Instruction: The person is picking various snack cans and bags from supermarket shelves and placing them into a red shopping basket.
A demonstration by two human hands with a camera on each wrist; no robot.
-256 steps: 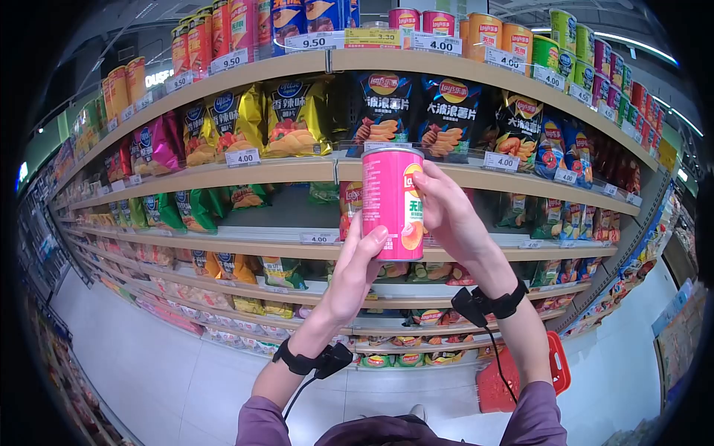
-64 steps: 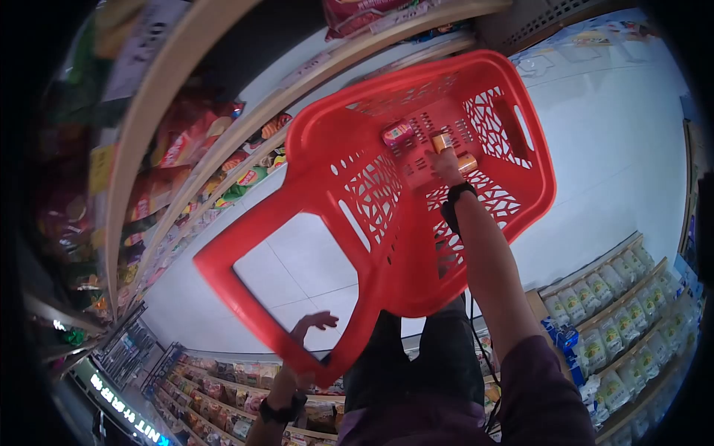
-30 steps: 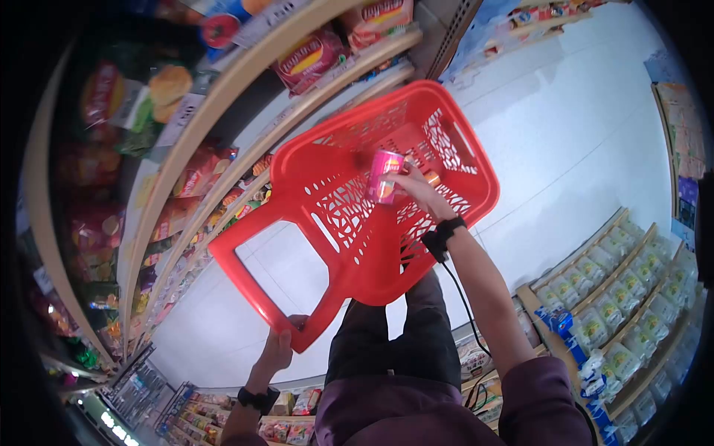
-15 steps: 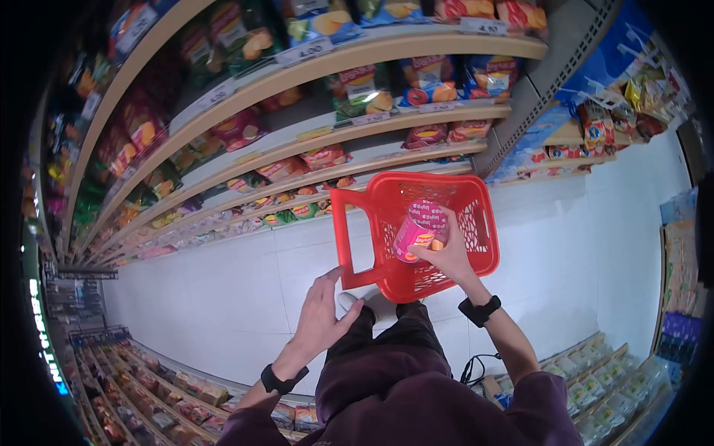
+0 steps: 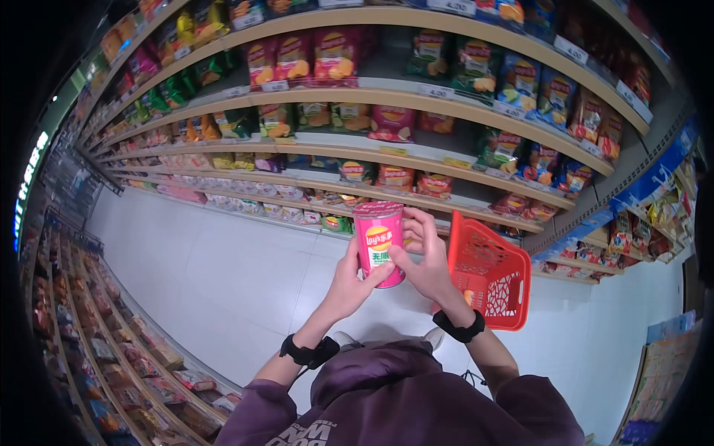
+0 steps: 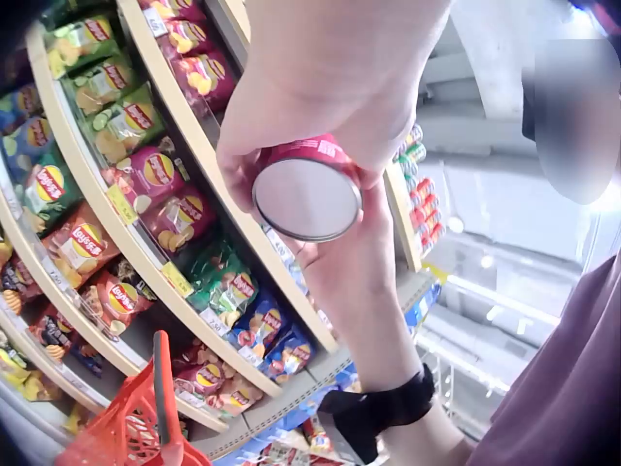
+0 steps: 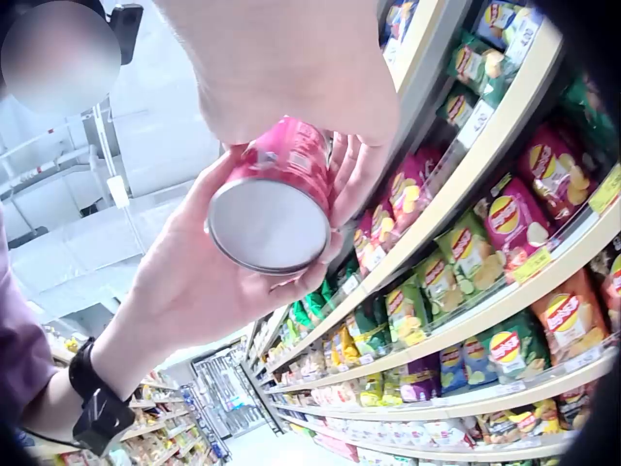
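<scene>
In the head view a pink can of Lay's chips (image 5: 380,239) is held upright in front of the body, its printed front towards me. My left hand (image 5: 347,281) grips its left side, thumb across the lower front. From the other side my right hand (image 5: 427,262) holds it too, its thumb on the front of the can. Both wrist views look up at the can's pale round base (image 6: 307,200), with the fingers wrapped about the pink wall above it.
A red shopping basket (image 5: 529,291) stands on the floor at the right, with an orange can (image 5: 468,297) inside. Curved shelves of chip bags (image 5: 336,56) run across the front. Another shelf row (image 5: 111,349) stands at the left, and pale floor (image 5: 223,260) lies between.
The right hand reached into the basket and lifted the pink can out. The left hand let go of the basket handle and now grips the can too. The view has turned towards the shelves.
</scene>
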